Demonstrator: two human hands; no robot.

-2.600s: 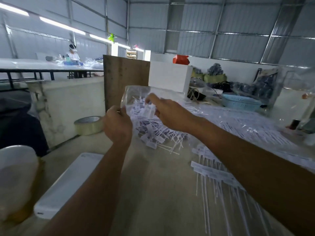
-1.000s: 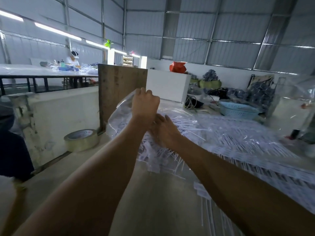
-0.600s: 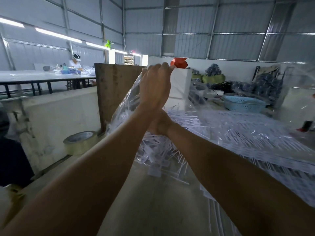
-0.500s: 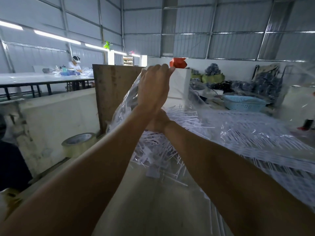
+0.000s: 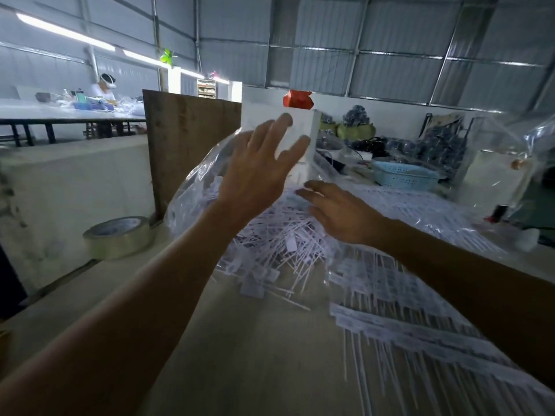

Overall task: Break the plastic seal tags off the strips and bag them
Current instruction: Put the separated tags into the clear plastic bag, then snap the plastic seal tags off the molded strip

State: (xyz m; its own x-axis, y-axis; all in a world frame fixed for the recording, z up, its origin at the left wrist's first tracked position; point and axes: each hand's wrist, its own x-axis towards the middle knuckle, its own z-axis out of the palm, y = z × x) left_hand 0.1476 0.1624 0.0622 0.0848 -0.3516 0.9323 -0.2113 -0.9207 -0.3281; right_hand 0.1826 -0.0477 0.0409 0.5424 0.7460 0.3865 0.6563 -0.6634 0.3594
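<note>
On the workbench (image 5: 255, 355), both hands spread, holding nothing: left hand (image 5: 258, 172) over the clear bag (image 5: 192, 193), right hand (image 5: 342, 214) beside. Regrip its mouth before adding seal tags (image 5: 279, 250).

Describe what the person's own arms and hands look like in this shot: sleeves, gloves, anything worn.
Both arms are bare from the frame edge to the wrist, with no sleeves in view. The left hand and right hand wear no gloves. No watch, bracelet, ring or markings show on either, though the picture is a little blurred.
</note>
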